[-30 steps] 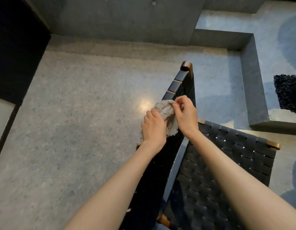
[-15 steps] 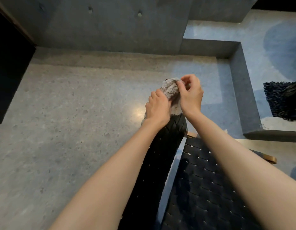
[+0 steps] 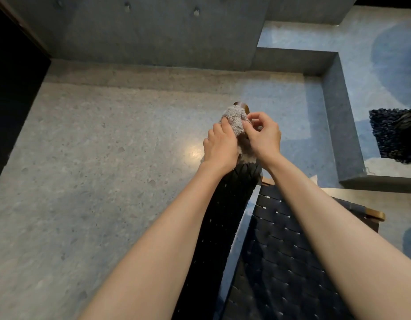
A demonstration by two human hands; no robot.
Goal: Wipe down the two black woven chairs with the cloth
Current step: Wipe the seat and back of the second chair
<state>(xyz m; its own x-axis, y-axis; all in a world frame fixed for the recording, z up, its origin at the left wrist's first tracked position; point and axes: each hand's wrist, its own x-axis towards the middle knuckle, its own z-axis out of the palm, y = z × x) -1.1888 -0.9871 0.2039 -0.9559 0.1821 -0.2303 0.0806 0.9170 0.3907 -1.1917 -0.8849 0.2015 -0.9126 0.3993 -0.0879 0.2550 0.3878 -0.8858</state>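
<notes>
Cloth: a grey fluffy cloth (image 3: pixel 234 121) is bunched over the top of the backrest and caught between both hands; its lower edge hangs just under the grip, against the black weave.
Left hand: the left hand (image 3: pixel 219 146) has its back to the camera and its fingers curled round the cloth's left side. It holds the cloth firmly.
Right hand: the right hand (image 3: pixel 265 137) pinches the cloth's upper right edge between thumb and forefinger, and the other fingers are curled in behind.
Chair: a black woven chair (image 3: pixel 280 250) sits between and under the forearms.
Backrest: the backrest (image 3: pixel 223 215) is seen edge-on and runs from the grip down toward the camera.
Seat: the seat (image 3: pixel 269 285) lies right of and below the grip, partly under the right forearm.
Post: a brown wooden post (image 3: pixel 240 104) tip pokes out just beyond the cloth, touching it.
Corner: a wooden corner (image 3: pixel 377 214) of the seat frame sits well right of and below the grip.
Floor: a grey speckled floor (image 3: pixel 96 158) spreads left of and beyond the grip, with a glare spot just beside the left hand.
Wall: a concrete wall (image 3: pixel 153 31) stands well beyond the grip.
Ledge: a raised ledge (image 3: pixel 342 125) is right of the grip.
Dark patch: a shaggy dark patch (image 3: pixel 393 135) lies far right, past the ledge — I cannot tell what it is.
</notes>
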